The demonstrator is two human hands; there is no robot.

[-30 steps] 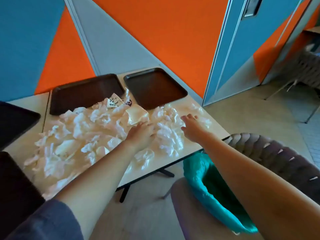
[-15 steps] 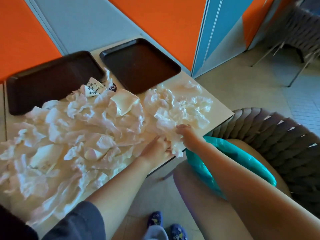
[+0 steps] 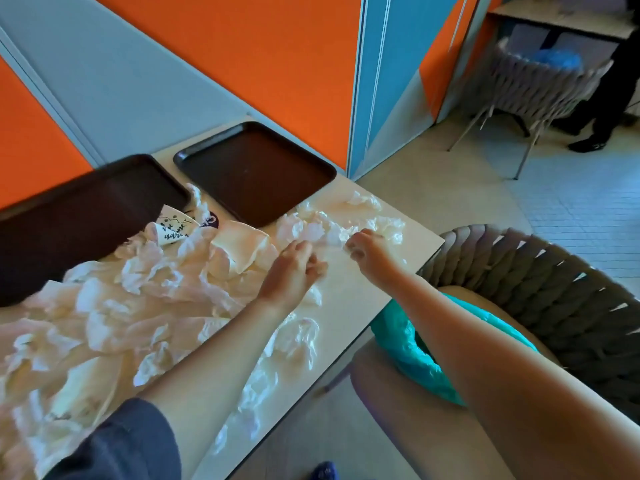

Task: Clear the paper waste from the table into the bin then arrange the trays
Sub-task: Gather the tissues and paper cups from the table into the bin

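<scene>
Crumpled white paper waste (image 3: 145,306) covers most of the cream table (image 3: 367,289). A smaller clump (image 3: 332,230) lies near the table's far right corner. My right hand (image 3: 370,252) pinches the edge of that clump with curled fingers. My left hand (image 3: 294,268) rests beside it, fingers curled; whether paper is inside them is hidden. A bare strip of table lies between and below the hands. The bin with a teal bag (image 3: 401,341) sits just off the table's right edge, under my right forearm. Two dark brown trays (image 3: 256,171) (image 3: 79,209) lie along the far side.
A torn paper cup with lettering (image 3: 173,230) lies among the waste by the left tray. A grey woven chair (image 3: 540,299) surrounds the bin. Orange, grey and blue wall panels stand behind the table. Another woven chair (image 3: 540,81) and a person's legs are at far right.
Both hands have moved from the table's edge by the bin back up to the clump near the right tray. Paper that lay at the edge is gone, leaving bare table.
</scene>
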